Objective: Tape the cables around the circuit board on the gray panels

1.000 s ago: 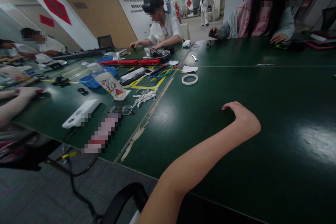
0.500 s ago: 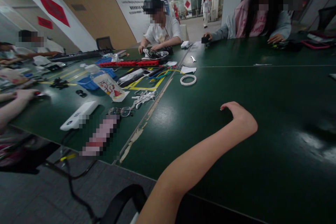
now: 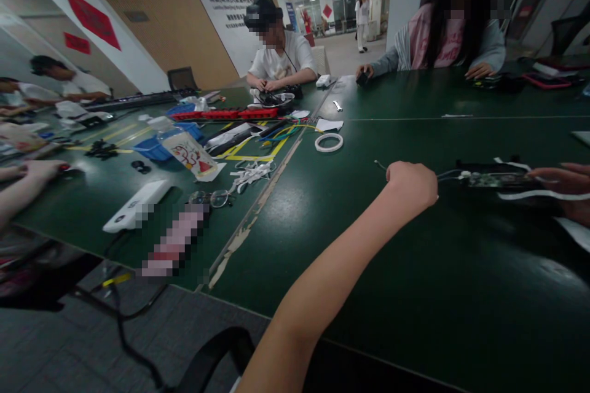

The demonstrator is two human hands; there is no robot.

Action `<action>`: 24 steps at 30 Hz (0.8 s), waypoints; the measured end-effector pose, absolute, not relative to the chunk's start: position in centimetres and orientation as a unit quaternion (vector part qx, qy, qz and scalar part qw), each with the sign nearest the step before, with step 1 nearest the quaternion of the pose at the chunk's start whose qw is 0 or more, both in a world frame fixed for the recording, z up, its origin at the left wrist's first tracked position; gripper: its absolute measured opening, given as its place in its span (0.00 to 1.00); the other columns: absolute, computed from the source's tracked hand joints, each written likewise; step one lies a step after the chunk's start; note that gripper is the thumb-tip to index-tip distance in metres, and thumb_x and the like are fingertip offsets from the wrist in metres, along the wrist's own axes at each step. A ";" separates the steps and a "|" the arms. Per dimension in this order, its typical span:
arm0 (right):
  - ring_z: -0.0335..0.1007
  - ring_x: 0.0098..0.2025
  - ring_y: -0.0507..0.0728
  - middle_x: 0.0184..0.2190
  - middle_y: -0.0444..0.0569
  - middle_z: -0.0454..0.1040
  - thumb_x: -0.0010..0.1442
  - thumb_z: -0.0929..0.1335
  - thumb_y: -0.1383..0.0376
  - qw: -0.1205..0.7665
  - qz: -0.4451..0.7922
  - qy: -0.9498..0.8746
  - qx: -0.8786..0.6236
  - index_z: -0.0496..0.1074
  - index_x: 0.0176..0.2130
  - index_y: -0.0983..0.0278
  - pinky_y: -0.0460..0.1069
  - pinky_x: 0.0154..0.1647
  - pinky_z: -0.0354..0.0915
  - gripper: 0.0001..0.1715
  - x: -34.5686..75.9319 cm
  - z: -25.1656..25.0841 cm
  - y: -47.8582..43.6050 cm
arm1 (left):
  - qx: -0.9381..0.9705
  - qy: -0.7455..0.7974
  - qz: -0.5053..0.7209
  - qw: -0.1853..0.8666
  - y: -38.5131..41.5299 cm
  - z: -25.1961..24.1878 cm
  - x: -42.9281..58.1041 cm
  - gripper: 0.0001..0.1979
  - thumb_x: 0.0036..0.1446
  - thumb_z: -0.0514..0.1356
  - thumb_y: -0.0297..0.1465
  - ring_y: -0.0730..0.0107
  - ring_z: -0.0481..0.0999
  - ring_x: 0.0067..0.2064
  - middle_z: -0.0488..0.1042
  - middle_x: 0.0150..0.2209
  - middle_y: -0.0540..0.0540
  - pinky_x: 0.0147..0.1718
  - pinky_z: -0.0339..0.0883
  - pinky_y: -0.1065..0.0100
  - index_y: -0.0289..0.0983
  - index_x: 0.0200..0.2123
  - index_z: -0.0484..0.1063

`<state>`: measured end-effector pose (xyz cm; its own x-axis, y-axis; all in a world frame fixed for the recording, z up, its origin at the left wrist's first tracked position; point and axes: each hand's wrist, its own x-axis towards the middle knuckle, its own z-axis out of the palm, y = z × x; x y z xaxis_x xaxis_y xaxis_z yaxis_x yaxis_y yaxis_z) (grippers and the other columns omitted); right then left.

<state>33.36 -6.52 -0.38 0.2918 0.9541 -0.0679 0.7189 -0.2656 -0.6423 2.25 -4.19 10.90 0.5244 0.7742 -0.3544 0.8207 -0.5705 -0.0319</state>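
Observation:
My left hand point(image 3: 412, 183) is closed in a fist around a thin cable point(image 3: 446, 176), held over the green table point(image 3: 350, 245). The cable's tip pokes out on the hand's left side. Its other end runs to a dark device with a bare circuit board point(image 3: 495, 179). At the right edge of the view, my right hand point(image 3: 565, 179) grips that device, only its fingers showing. A white strip point(image 3: 534, 196) trails along the device's near side toward the right hand. Part of the device is hidden behind the fingers.
Ahead lie a roll of white tape point(image 3: 329, 142) and a wrench point(image 3: 338, 106). To the left are glasses point(image 3: 220, 198), a white power bank-like box point(image 3: 137, 206), a bottle point(image 3: 188, 150) and blue trays point(image 3: 153, 148). Co-workers point(image 3: 281, 55) sit around the table.
The circuit board device and my right hand have come into view at the right. My left hand has turned and closed, with the cable now visible in it.

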 end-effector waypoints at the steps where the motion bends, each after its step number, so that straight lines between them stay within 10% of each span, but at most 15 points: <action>1: 0.67 0.50 0.61 0.50 0.57 0.69 0.63 0.49 0.52 0.274 0.281 -0.549 -0.738 0.69 0.53 0.59 0.55 0.44 0.68 0.33 32.5 -0.5 -6.6 | 0.876 0.455 -0.146 0.062 -4.4 11.3 2.3 0.14 0.56 0.54 0.30 0.57 0.74 0.40 0.75 0.41 0.39 0.36 0.69 0.58 0.33 0.44 0.73; 8: 0.58 0.58 0.61 0.57 0.44 0.63 0.55 0.64 0.49 0.259 0.623 -0.512 -0.532 0.68 0.53 0.51 0.53 0.57 0.61 0.26 27.4 -0.4 -7.9 | 0.915 0.393 -0.061 0.064 -5.3 10.9 3.3 0.15 0.59 0.52 0.33 0.60 0.73 0.41 0.73 0.44 0.39 0.37 0.68 0.61 0.33 0.45 0.72; 15: 0.54 0.60 0.57 0.60 0.41 0.58 0.56 0.67 0.54 0.216 0.631 -0.532 -0.522 0.60 0.58 0.49 0.47 0.59 0.58 0.31 26.8 0.7 -7.9 | 0.910 0.376 -0.157 0.081 -5.2 8.7 3.9 0.25 0.57 0.53 0.44 0.54 0.67 0.50 0.67 0.52 0.39 0.46 0.64 0.55 0.36 0.54 0.64; 24: 0.67 0.50 0.58 0.51 0.54 0.68 0.59 0.62 0.52 0.256 0.459 -0.551 -0.648 0.65 0.55 0.53 0.49 0.48 0.64 0.25 34.2 -1.3 -6.0 | 0.916 0.361 -0.166 0.061 -3.7 7.5 3.4 0.24 0.53 0.59 0.32 0.54 0.65 0.51 0.64 0.54 0.39 0.45 0.66 0.57 0.36 0.54 0.64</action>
<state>34.21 -5.99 -1.27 -0.0277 0.9496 -0.3123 0.4792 -0.2616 -0.8378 3.43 -3.74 7.52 0.6846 0.6403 -0.3483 0.6810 -0.7322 -0.0073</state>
